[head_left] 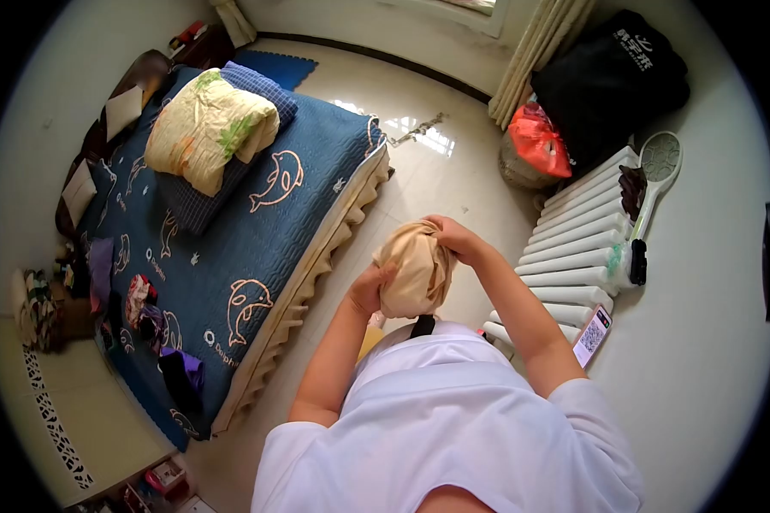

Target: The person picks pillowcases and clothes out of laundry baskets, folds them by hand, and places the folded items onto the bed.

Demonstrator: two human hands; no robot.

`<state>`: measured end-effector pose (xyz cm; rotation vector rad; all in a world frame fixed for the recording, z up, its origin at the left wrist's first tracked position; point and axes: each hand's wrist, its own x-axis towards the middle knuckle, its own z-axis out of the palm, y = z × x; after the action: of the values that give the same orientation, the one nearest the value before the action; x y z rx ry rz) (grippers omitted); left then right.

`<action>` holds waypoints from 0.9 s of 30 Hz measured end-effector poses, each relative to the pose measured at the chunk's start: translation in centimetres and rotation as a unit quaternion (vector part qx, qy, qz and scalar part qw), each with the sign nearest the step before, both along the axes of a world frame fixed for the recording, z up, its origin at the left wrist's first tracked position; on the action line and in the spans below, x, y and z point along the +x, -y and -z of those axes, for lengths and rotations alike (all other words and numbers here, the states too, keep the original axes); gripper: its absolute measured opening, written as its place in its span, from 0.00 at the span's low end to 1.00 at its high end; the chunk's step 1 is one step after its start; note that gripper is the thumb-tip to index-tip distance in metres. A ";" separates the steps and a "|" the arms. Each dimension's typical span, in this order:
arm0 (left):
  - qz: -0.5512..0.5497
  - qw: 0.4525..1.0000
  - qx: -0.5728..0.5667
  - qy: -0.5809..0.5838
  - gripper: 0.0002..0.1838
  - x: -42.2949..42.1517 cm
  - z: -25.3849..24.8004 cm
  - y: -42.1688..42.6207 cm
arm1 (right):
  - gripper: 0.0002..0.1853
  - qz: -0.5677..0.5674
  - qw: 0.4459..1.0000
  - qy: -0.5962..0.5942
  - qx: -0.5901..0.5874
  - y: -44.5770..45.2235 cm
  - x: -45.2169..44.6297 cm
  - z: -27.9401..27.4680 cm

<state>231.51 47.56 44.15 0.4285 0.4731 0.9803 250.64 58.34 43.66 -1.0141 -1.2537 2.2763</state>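
A bunched beige cloth (415, 272) is held up in front of my white shirt, above the tiled floor. It is rounded and gathered in folds at the top; I cannot tell whether it is a garment or a bag. My left hand (371, 288) is closed on its left side, with the fingertips partly hidden by the fabric. At the upper right edge, my right hand (455, 239) pinches the gathered folds. A black strip (423, 326) shows just below the cloth, against my shirt.
Left stands a bed (308, 137) with a blue dolphin cover, a folded yellow quilt (210, 124) and scattered clothes (145, 308). A white radiator (565, 248) runs along the right, with a phone (592, 336) and a racket-shaped swatter (659, 162). Behind sits a black bag (607, 85).
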 end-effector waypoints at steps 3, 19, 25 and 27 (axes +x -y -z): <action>-0.047 0.998 -0.042 -0.009 0.34 -1.7 0.7 0.2 | 0.26 0.150 0.955 0.110 0.229 0.0 0.4 2.3; -0.054 0.954 0.004 -0.293 0.23 -13.3 -1.0 -2.8 | 0.11 0.064 0.995 0.043 0.067 2.6 -12.0 3.4; -0.163 0.931 0.002 -0.325 0.19 -26.8 -1.8 -4.0 | 0.10 0.167 0.979 0.014 0.120 -2.7 -14.9 1.9; -0.171 0.925 -0.021 -0.338 0.20 -30.1 -3.3 -4.4 | 0.12 0.132 0.977 0.038 0.163 -4.4 -15.1 1.1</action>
<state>201.46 51.99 47.50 0.6620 1.2242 1.1442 235.54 62.76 42.57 -1.0778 -1.3740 1.7792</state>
